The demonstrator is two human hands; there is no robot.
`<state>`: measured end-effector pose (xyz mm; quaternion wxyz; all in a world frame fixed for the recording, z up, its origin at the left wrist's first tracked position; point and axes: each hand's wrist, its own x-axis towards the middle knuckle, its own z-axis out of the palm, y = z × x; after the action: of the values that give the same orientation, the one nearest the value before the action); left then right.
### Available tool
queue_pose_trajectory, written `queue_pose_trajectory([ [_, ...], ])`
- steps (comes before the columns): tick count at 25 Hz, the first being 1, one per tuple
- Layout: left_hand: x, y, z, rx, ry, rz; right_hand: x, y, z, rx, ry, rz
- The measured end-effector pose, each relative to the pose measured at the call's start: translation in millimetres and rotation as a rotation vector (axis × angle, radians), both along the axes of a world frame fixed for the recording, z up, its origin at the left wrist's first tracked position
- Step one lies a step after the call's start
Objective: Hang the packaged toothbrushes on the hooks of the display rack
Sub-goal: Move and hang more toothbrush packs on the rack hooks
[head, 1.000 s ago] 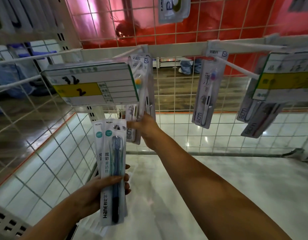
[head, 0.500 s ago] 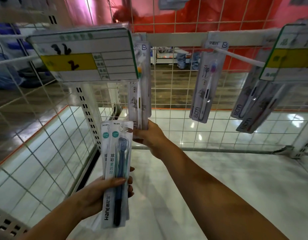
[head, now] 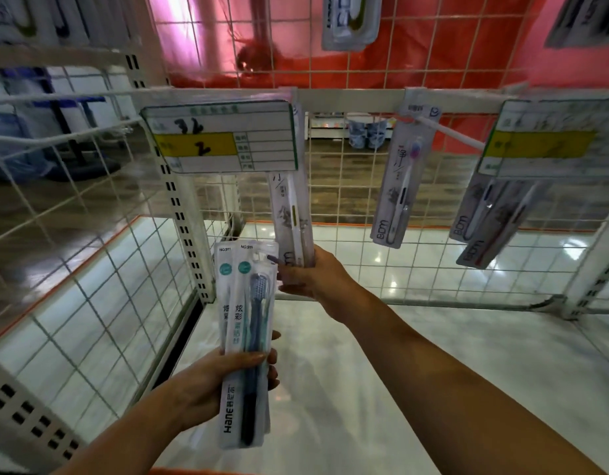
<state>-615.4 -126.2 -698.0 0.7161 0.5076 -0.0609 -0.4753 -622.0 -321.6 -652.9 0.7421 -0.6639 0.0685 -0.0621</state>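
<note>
Left hand: fingers wrapped around a small stack of Hane toothbrush packs, held upright, near and left of centre. Right hand reaches far, fingers pinching the bottom edge of the white toothbrush packs hanging from the hook behind the price tag marked 36 / 2. To the right, a single pack hangs on the next hook; more packs hang under the far-right tag. White wire grid sits behind them all.
</note>
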Motion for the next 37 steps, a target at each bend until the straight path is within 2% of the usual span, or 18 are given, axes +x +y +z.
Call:
queue_pose_trajectory([
  [9,-12.4,7.3,21.6,0.007,-0.061,-0.023,-66.9,6.7,3.0,-0.088,-0.012,0.02],
  [17,-14.0,-24.1,46.7,0.038,-0.125,-0.09,-146.9,-8.9,7.3,-0.103,0.132,-0.058],
  [22,-22.6,-67.1,46.1,0.053,-0.184,-0.343,-206.8,-35.6,4.0,-0.017,0.207,-0.215],
  [27,-41.3,-109.8,55.8,0.031,-0.203,-0.561,-260.0,-54.5,7.6,0.116,0.224,-0.455],
  [30,-59.8,-134.9,63.1,0.029,-0.286,-0.701,-292.0,-65.2,4.1,0.133,0.275,-0.631],
  [34,-90.1,-165.0,72.7,-0.01,-0.386,-0.775,-330.9,-82.4,2.2,0.116,0.29,-0.76],
  [37,-115.9,-184.7,68.6,-0.044,-0.369,-0.754,-350.9,-109.2,-4.3,0.144,0.28,-0.783],
])
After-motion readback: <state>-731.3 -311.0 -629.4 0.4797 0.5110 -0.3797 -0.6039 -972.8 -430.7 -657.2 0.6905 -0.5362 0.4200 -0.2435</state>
